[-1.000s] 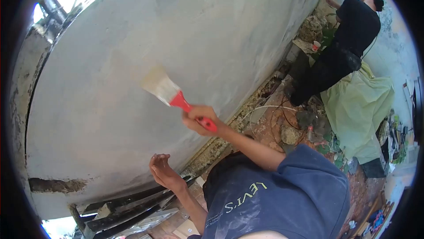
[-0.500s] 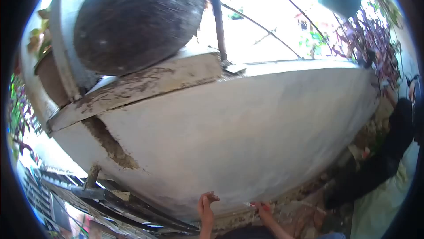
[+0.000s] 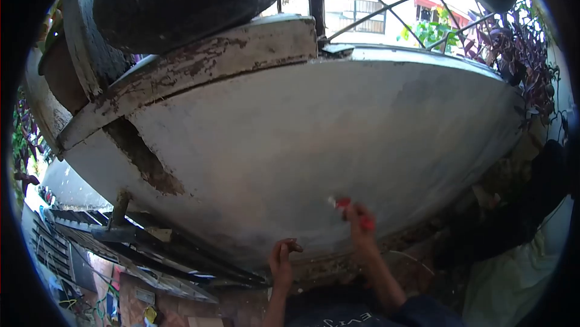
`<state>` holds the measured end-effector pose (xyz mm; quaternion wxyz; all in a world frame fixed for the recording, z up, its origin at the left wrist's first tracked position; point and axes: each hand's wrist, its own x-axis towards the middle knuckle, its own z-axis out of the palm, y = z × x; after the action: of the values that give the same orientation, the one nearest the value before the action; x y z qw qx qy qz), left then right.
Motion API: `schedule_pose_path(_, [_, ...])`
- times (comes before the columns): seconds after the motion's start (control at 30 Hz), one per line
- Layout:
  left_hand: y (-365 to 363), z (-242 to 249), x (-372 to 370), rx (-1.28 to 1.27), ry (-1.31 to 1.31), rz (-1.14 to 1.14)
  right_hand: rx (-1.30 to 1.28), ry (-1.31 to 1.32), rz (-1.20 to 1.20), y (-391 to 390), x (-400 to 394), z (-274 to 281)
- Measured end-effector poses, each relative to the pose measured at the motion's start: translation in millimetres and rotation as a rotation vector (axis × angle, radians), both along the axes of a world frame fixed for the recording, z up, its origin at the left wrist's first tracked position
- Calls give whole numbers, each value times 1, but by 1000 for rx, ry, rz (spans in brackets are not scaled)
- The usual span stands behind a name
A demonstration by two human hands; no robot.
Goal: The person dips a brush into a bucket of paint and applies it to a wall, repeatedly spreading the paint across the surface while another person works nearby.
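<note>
My right hand (image 3: 360, 218) is closed around a small red-handled tool (image 3: 343, 202) with a pale tip. Blur hides whether that tip is a brush or a blade. It points up and left in front of the lower part of a curved whitish plastered wall (image 3: 290, 140); contact with the wall cannot be made out. Lower and to the left, my left hand (image 3: 283, 256) is raised near the wall's bottom edge. Its fingers are curled in, and something brownish shows at the fingertips, too small to name.
A big dark rounded pot (image 3: 187, 7) rests on the worn ledge (image 3: 211, 61) above the wall. A broken groove (image 3: 144, 155) runs down the wall's left part. Dark metal railings (image 3: 181, 260) lie lower left. A person's dark-clothed leg (image 3: 501, 230) is at right, by purple-leaved plants (image 3: 525, 55).
My right hand has risen with the red-handled tool from the wall's base to higher on the wall. My left hand has risen slightly. The view has tilted down and become darker.
</note>
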<state>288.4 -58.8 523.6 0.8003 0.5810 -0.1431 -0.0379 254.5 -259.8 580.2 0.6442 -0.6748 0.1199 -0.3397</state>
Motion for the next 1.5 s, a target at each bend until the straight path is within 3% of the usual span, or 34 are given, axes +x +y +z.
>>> schedule_pose_path(0.1, [8, 3, -3, 41, -34, 13, -135, -141, 22, 3, -14, 85])
schedule_pose_path(0.17, [14, -1, -4, -16, 44, 48, -334, -564, 30, 9, -11, 104])
schedule_pose_path(0.3, [27, 1, -10, -15, 12, 103, -230, -511, 143, 10, 15, 39])
schedule_pose_path(0.43, [38, -5, -9, -65, -18, 113, -326, -203, 38, 28, 7, -86])
schedule_pose_path(0.53, [50, -5, -16, -74, -19, 125, -355, -54, 48, 47, -20, -127])
schedule_pose_path(0.6, [53, -4, -16, -100, -32, 140, 167, 261, 103, 52, -21, -125])
schedule_pose_path(0.7, [60, -2, -20, -81, -20, 171, -3, 146, 56, 31, -5, -76])
schedule_pose_path(0.77, [62, -2, -23, -102, -35, 153, -110, -75, 104, 14, -1, -7])
schedule_pose_path(0.83, [64, -3, -24, -96, -39, 162, -412, -314, -9, 19, -15, 57])
schedule_pose_path(0.87, [64, -4, -26, -89, -35, 162, -413, -315, -2, 20, -16, 78])
schedule_pose_path(0.93, [62, -4, -31, -88, -24, 196, -531, -725, 40, 21, -15, 104])
schedule_pose_path(1.0, [63, -4, -35, -87, -24, 236, -441, -769, 118, 18, -3, 92])
schedule_pose_path(1.07, [66, -8, -43, -84, -23, 280, -218, -494, 146, 20, 14, 49])
schedule_pose_path(1.13, [71, -15, -50, -97, 4, 331, -538, -323, -54, 4, 28, -59])
schedule_pose_path(1.3, [87, -19, -54, -79, 38, 419, -498, -89, 52, 53, -4, -167])
schedule_pose_path(1.33, [90, -20, -53, -74, 34, 423, -276, 68, 135, 55, -8, -186])
schedule_pose_path(1.37, [92, -18, -50, -72, 24, 426, -54, 219, 215, 59, -8, -187])
schedule_pose_path(1.43, [96, -10, -48, -71, 13, 432, 25, 250, 173, 55, 1, -185])
schedule_pose_path(1.5, [99, -7, -44, -69, 2, 437, 80, 218, 162, 48, 14, -141])
